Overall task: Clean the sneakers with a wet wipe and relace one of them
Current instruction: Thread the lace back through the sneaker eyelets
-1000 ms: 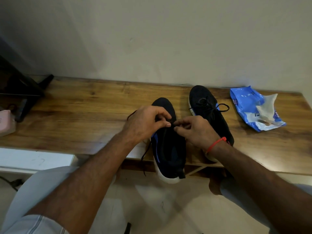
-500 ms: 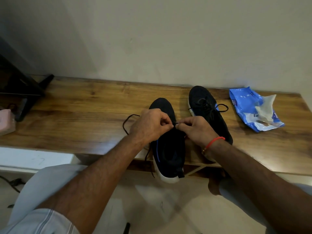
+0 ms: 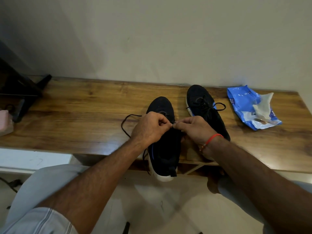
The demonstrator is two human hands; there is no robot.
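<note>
The near sneaker (image 3: 164,149) sits on the wooden table (image 3: 76,119), heel over the edge. My left hand (image 3: 150,127) and right hand (image 3: 195,129) both pinch its black lace (image 3: 125,125) — fingertips touching. The other sneaker (image 3: 206,108) lies beside it — laced.

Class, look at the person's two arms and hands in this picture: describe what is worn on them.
Both forearms are bare, with no gloves or rings visible. The right hand has a thin red thread bracelet at its wrist. The left hand wears nothing, and a pale striped sleeve shows near that arm.
</note>
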